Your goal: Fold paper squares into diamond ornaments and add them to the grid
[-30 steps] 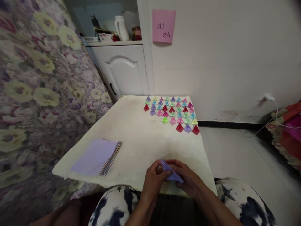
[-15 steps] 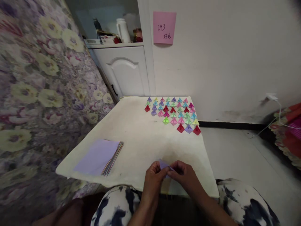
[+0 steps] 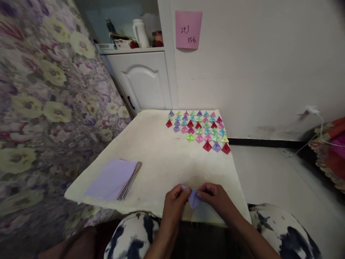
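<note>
Mid-fold: purple paper [image 3: 193, 198] held over the table's [image 3: 161, 158] near edge.
My left hand [image 3: 175, 200] and right hand [image 3: 215, 199] both pinch it, fingers closed; I judge the next crease needs aligned edges and firm pressure.

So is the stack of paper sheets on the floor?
No, the purple-topped stack of flat paper sheets lies on the cream table, near its left edge.

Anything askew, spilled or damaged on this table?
Nothing stands out. Folded pieces sit in neat rows far right on the table, the sheet stack is slightly fanned, and left hand and right hand pinch purple paper.
</note>
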Available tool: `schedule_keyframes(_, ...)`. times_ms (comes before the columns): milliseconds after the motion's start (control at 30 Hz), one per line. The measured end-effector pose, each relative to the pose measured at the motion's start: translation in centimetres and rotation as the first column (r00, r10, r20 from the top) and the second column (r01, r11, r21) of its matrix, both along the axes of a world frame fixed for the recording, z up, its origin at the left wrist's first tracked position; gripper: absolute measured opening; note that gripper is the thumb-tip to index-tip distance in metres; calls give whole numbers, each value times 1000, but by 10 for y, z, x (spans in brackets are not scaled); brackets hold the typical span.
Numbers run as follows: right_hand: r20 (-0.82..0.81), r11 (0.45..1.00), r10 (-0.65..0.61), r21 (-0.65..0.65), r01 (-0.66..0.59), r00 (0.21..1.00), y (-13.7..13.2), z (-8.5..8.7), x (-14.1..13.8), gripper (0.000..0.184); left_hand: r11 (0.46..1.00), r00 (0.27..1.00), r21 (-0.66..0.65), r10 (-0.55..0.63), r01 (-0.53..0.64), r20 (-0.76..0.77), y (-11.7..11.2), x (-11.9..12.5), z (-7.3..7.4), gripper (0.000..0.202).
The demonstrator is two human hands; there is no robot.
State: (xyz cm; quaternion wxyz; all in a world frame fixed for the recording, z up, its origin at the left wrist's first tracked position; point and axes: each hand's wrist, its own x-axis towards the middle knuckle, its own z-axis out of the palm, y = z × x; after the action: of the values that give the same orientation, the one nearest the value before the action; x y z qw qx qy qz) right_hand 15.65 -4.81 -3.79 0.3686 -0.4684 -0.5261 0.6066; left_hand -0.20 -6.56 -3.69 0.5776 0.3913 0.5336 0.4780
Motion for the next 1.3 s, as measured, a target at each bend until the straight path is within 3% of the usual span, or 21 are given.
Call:
schedule_keyframes(167,21,999,-36,-4,36,999,2,-1,1,19,999,999,-2,36,-36,24,-1,2,0,31)
schedule_keyframes(333,43,999,-40,-4,40,998,3,2,3,19,993,990,-68,-83,91,115,-2,4,-8,20)
schedule_keyframes(433,52,998,-54,21,53,997,3,6,4,16,994,992,-47,-90,94,89,-2,5,-10,20)
schedule_keyframes(600,7,991,-119,67,118,993,1,10,4,15,999,995,-39,-14,19,103,-4,8,-1,16)
schedule_keyframes(800,-13,982,-151,111,151,989,-3,15,6,14,998,979,-67,-4,18,205,-7,14,15,22)
schedule_keyframes(1000,51,977,-164,144,155,985,-4,20,6,13,997,978,-77,29,-13,208,-6,16,14,24)
schedule_keyframes(1300,82,987,-153,67,148,985,0,18,7,19,999,989,-25,26,-23,143,-6,16,16,24)
